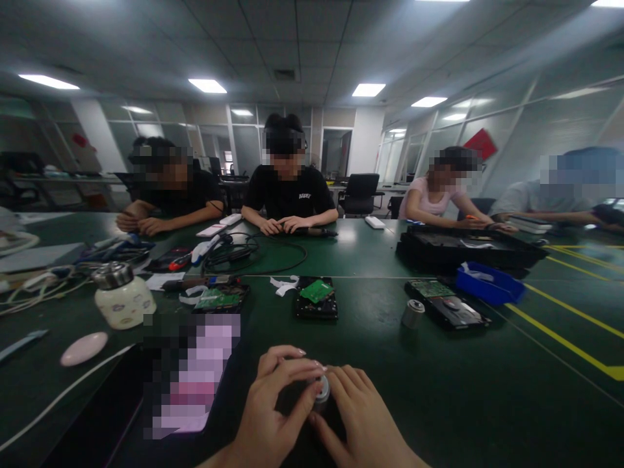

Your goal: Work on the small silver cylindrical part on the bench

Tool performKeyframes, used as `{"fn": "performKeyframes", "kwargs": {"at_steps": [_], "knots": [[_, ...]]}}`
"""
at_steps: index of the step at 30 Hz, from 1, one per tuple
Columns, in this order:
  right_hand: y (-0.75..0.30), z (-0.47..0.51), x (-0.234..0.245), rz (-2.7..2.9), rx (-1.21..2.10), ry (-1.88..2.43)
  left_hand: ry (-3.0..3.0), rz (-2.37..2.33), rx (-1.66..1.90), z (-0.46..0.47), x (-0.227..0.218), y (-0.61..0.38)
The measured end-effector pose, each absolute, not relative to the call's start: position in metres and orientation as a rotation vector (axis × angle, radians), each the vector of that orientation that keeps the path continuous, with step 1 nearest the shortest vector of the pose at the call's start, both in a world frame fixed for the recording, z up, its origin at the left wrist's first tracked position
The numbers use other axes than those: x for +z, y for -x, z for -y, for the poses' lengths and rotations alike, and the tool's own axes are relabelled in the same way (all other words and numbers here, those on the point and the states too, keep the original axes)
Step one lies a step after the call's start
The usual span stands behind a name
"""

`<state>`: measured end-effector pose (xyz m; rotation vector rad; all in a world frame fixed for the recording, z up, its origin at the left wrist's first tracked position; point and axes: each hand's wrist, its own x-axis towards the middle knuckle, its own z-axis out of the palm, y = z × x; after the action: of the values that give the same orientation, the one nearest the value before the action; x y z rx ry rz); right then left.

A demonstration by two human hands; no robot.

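Small silver round part pinched between both hands, near table edge.
Left hand curled round it, fingers closed on its side; right hand gripped it from opp. side (part mostly hidden). Beyond: open hard drive w/ green board, metal cylinder, on green table.

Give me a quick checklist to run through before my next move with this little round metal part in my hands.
1. Both hands on the small round metal part: ok; left hand and right hand close around it.
2. Part clearly visible: not ok; fingers cover most of it.
3. Part resting on the green table or lifted: cannot tell.
4. Metal cylinder out of the way: ok; it stands apart, farther up the table.
5. Open hard drive out of the way: ok; it lies beyond the hands.
6. White cable away from the hands: ok; it runs off to the left.
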<state>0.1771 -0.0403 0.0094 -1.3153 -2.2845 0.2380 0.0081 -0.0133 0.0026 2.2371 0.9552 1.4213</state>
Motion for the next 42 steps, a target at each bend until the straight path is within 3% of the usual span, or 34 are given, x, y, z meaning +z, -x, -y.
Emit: {"fn": "performKeyframes", "kwargs": {"at_steps": [11,18,42], "knots": [[-0.187,0.041,0.011,2.104,0.237,1.015,-2.203,-0.863,1.191,0.017,0.004,-0.004],[-0.189,0.041,0.013,2.143,0.350,1.021,-2.318,-1.054,0.958,0.020,-0.004,-0.008],[-0.176,0.034,0.009,1.615,0.393,0.878,-2.288,-1.048,0.866,0.020,0.004,-0.011]]}}
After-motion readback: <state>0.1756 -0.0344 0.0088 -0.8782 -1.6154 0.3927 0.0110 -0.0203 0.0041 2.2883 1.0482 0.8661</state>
